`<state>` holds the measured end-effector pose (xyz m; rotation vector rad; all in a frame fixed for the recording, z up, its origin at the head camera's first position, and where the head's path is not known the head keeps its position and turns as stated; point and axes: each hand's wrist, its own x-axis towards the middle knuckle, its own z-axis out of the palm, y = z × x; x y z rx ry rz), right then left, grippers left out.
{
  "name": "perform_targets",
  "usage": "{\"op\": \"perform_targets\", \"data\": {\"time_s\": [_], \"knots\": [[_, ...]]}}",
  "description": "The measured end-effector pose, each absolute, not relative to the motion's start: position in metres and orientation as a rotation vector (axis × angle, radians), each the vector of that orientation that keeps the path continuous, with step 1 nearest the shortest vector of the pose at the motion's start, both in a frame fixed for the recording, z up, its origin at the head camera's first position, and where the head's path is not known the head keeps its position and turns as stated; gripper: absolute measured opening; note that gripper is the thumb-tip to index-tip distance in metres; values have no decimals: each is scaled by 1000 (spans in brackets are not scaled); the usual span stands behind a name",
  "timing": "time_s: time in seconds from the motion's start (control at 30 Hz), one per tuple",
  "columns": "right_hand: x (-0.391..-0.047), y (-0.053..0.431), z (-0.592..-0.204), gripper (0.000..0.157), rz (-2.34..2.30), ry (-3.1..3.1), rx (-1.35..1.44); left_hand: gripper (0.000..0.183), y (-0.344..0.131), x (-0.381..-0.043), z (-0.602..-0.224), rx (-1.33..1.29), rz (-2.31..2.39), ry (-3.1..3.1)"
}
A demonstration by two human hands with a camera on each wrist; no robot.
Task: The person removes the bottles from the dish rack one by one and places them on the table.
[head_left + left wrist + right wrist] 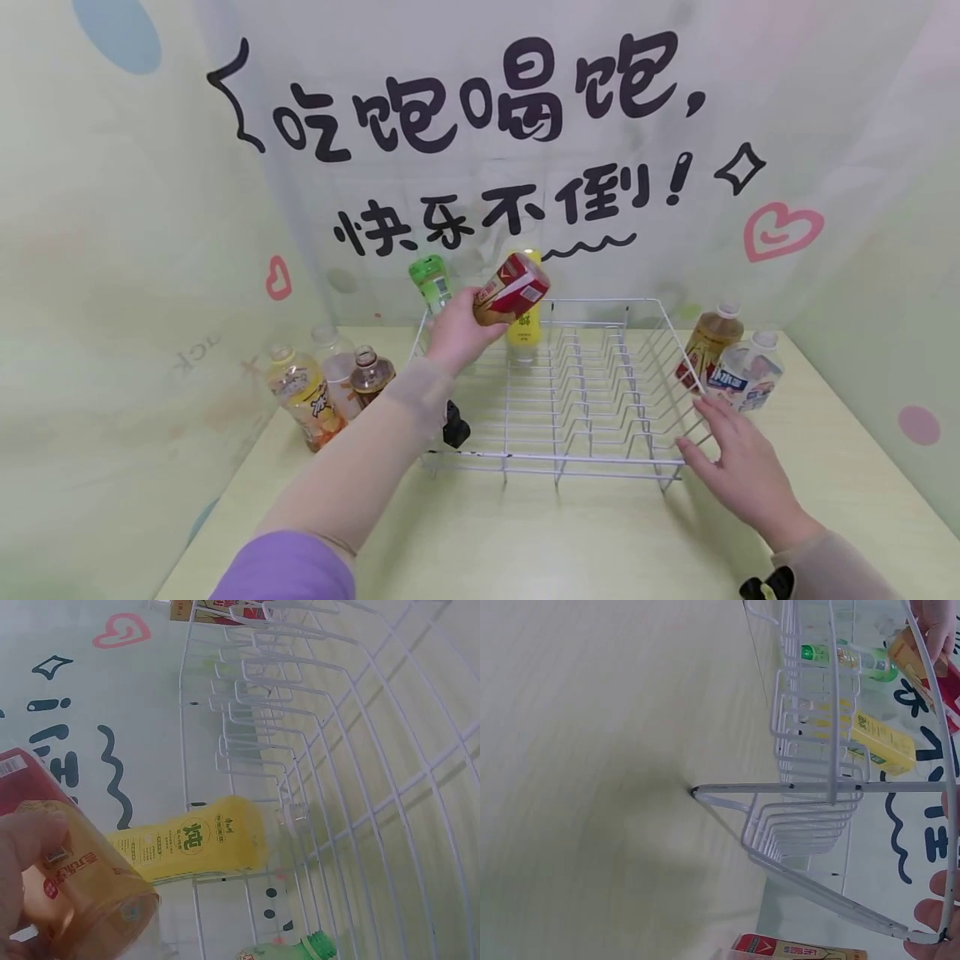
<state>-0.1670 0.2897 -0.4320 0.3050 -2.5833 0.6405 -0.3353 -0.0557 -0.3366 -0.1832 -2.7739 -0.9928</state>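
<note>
My left hand (459, 332) holds a red-and-amber drink bottle (513, 287) tilted above the back left of a white wire dish rack (555, 457). Its red base points up and right; my fingers hide part of its lower end. A yellow bottle (191, 844) stands upside down in the rack, just behind the held one. Left of it, a green-tinted bottle (432, 279) is also base up, its green cap (321, 946) low. My right hand (742, 467) grips the rack's front right rim, with fingertips (930, 911) seen past the wire in the right wrist view.
Left of the rack stand an orange-labelled bottle (306, 398), a clear bottle (336, 367) and a dark brown one (371, 372). On the right are an amber bottle with a red label (710, 340) and a clear one with a blue-white label (746, 372). A printed curtain hangs behind.
</note>
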Motion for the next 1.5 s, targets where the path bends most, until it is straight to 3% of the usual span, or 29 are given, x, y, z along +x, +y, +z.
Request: {"op": "perform_targets", "data": {"time_s": [0.43, 0.97, 1.5], "knots": [[-192, 274, -380, 59, 449, -2544, 434, 70, -54, -326, -330, -452, -489, -2799], [-250, 207, -331, 72, 291, -2659, 519, 72, -51, -314, -329, -669, -68, -2728], [-277, 141, -326, 79, -17, -2651, 715, 68, -42, -305, -332, -734, 87, -2669]]}}
